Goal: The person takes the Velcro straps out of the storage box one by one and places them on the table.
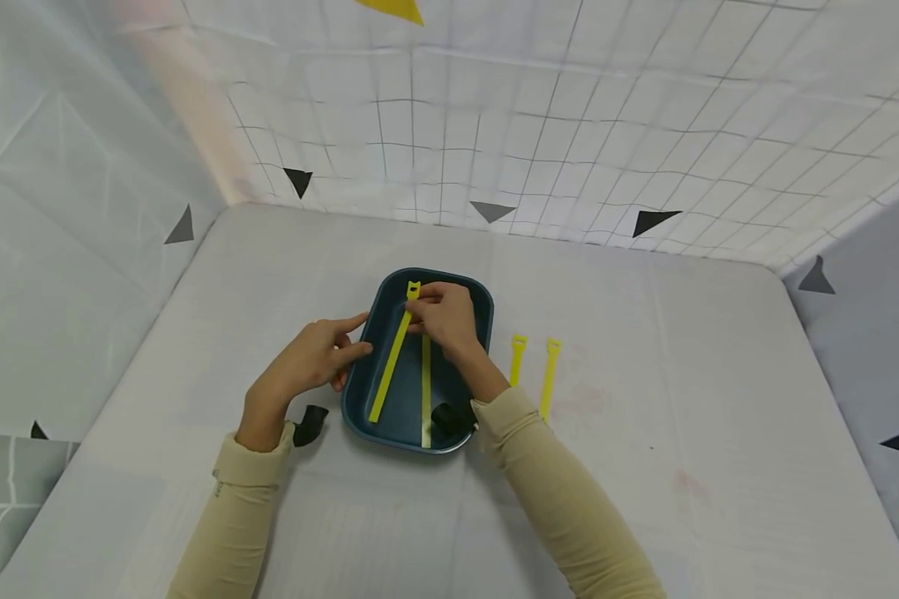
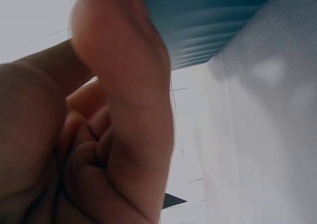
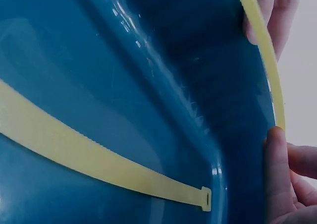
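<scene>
Over the far end of the tray [image 1: 360, 391], the right hand [image 1: 444, 314] is pinching a yellow strap [image 1: 389, 359] just below its slotted head, fingers curled round it. The left hand [image 1: 310, 358] is resting against the tray's left rim with straight fingers, steadying it and grasping nothing. The held strap is running lengthwise along the tray, slightly slanted, its head pointing to the far rim and its tail reaching toward the near left corner. A second strap [image 1: 426, 391] is already lying flat inside, parallel to the tray's long side. Two more straps [image 1: 533, 370] are waiting on the table [image 1: 682, 433] just right of the tray, heads pointing away, so the job looks about halfway along.
</scene>
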Demonstrator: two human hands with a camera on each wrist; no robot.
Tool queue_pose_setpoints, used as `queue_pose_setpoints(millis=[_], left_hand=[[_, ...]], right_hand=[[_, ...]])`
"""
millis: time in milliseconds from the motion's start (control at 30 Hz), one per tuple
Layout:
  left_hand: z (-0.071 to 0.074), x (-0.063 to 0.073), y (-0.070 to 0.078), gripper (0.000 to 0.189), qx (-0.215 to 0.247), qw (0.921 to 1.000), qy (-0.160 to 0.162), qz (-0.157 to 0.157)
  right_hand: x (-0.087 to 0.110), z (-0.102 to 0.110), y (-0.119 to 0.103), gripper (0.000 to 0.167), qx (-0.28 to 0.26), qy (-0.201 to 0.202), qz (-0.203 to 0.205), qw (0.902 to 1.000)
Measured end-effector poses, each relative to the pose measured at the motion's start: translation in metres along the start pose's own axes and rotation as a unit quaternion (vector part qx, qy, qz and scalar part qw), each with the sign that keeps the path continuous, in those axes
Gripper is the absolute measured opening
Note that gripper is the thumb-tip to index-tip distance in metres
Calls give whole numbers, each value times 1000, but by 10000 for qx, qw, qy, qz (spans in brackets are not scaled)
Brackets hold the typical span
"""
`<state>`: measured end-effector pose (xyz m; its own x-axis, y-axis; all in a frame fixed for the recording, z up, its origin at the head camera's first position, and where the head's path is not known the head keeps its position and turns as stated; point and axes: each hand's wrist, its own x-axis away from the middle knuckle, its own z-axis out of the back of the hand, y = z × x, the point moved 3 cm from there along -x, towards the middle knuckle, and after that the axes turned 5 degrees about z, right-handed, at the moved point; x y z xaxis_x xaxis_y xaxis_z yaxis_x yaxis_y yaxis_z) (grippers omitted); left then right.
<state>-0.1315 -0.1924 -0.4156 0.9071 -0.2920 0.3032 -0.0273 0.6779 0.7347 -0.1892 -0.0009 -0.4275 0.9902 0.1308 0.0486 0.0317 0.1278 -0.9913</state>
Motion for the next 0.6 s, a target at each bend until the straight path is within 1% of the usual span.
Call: queue_pose_setpoints(millis=[333,467,600], left_hand=[[0,1,3,60,-20,10000,6,19],[0,2,3,61,-43,10000,30,-15],[0,2,3,61,-31,10000,43,-17]], right_hand=[[7,4,-10,22,-123,-67,16,9999],[10,11,-16,25,-503,-26,-2,9987],[12,20,-23,26,-776,90,103,9969]])
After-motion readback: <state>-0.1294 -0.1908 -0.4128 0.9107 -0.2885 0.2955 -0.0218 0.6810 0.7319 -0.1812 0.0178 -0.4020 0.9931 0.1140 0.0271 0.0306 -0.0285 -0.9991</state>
